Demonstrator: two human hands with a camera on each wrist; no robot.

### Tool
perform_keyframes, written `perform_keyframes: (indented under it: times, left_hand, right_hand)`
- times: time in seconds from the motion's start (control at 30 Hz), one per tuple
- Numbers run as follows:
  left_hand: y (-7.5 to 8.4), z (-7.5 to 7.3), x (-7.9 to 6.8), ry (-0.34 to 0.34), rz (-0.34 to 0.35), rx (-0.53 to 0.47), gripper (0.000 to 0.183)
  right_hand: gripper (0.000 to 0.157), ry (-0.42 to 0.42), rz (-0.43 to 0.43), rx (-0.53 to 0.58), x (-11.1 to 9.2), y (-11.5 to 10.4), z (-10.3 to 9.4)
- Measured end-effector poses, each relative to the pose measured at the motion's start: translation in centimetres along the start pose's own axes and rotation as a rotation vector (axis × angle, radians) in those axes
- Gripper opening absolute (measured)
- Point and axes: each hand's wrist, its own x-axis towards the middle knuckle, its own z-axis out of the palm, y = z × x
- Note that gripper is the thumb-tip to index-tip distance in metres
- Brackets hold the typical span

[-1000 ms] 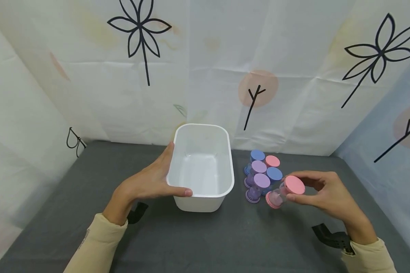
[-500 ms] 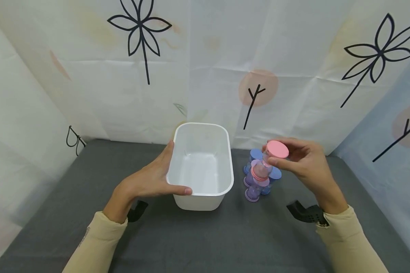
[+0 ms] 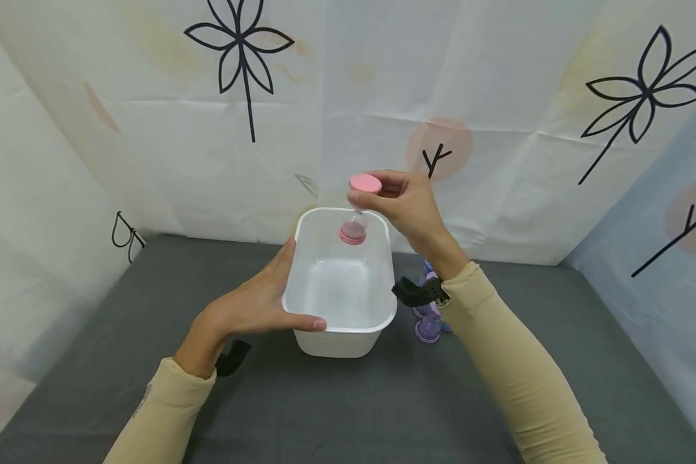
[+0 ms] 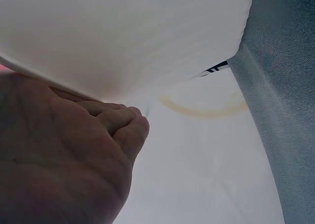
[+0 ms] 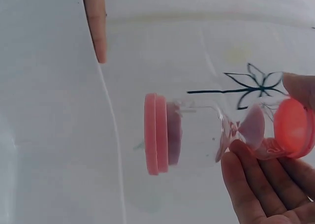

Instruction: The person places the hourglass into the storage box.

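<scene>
Cloth backdrop (image 3: 499,71), pale, printed with dark line-drawn flowers: it stood behind and beside everything else. Table (image 3: 348,412), dark grey: it bore the goods. Tub (image 3: 336,346), white, deep, rounded at the corners: it sat upright, its mouth facing up. Left hand (image 3: 243,303): it held the tub at the near left corner, thumb over the near rim, fingers along the outer wall. Right hand (image 3: 408,203): apart from the left, it pinched a sand timer by the upper end. Step in hand, by judgement: positioning that one timer over the tub; the next move appeared to call for a straight lowering inside the rim, then a loosened pinch. Group of timers (image 3: 428,327), purple and blue: they stood right of the tub, partly hidden by the right sleeve (image 3: 516,361), so the number could not be told. Sand timer (image 5: 229,135), clear and pink: it hung above the tub's mouth, apart from the rim, long axis near vertical, top leaning slightly right. Upper cap (image 3: 365,183): it faced up. Lower cap (image 5: 156,134): it pointed down at the tub.
</scene>
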Motion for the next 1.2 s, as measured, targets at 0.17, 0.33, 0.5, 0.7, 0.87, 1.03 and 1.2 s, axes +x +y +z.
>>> perform_keyframes:
  times: [0.17, 0.33, 0.5, 0.7, 0.87, 1.03, 1.2]
  left_hand:
    - [-0.5, 0.1, 0.2, -0.001, -0.010, 0.029, 0.135]
    - [-0.5, 0.2, 0.3, -0.006, -0.018, 0.032, 0.136]
    - [-0.6, 0.4, 0.3, -0.007, -0.022, 0.028, 0.137]
    - [-0.5, 0.3, 0.3, 0.001, -0.014, 0.029, 0.141]
    - [-0.4, 0.2, 0.1, -0.007, -0.031, 0.038, 0.137]
    - [0.9, -0.1, -0.2, -0.009, -0.037, 0.025, 0.133]
    - [2.8, -0.5, -0.3, -0.018, -0.034, -0.015, 0.131]
  right_hand:
    - [0.031, 0.040, 0.100, -0.053, 2.4, 1.9, 2.6]
    - [0.030, 0.064, 0.209, -0.074, 3.5, 3.7, 4.6]
    - [0.030, 0.086, 0.301, -0.107, 3.7, 5.0, 5.8]
    - [0.032, 0.082, 0.329, -0.225, 3.5, 5.8, 6.4]
    - [0.035, 0.034, 0.372, -0.350, 3.3, 6.5, 6.5]
    - [0.039, -0.034, 0.379, -0.457, 3.4, 7.2, 6.6]
    - [0.036, -0.058, 0.383, -0.482, 3.4, 7.6, 6.6]
